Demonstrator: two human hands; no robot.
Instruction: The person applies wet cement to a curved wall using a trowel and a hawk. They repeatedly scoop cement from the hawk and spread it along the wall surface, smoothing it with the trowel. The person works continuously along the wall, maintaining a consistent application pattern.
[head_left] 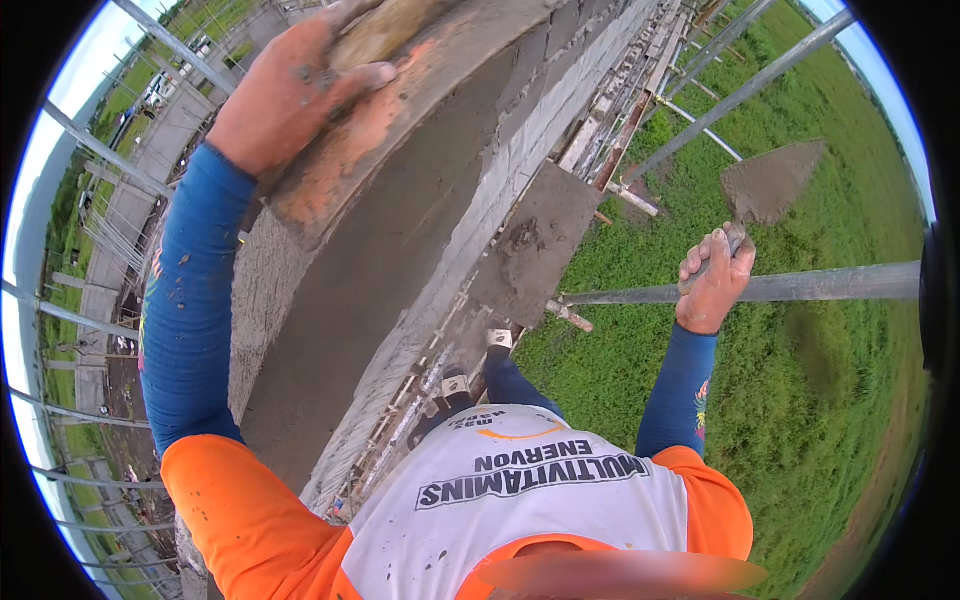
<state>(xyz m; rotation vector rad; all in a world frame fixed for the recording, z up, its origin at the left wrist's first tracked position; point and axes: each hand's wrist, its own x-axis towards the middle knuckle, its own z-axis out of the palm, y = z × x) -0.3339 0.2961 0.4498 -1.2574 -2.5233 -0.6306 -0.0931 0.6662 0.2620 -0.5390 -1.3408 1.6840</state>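
Note:
My left hand (290, 95) is closed round the wooden handle of a long plastering float (345, 160), its thumb lying over the handle side. Orange shows through the grey mortar smeared on the float's back. The float lies along the wet mortar surface (400, 220) on top of the wall; its working face is hidden, so I cannot tell how firmly it touches. Out to the right, my right hand (715, 275) grips the handle of a trowel (775, 180). Grey mortar coats the trowel's broad blade, which points away from me over the grass.
A mortar-covered board (535, 240) lies beside the wall, just ahead of my feet (500, 340). Scaffold poles, one a horizontal grey pipe (830, 285), cross the right side. Green grass (620, 390) lies far below. More poles and concrete structures (130, 220) stand at the left.

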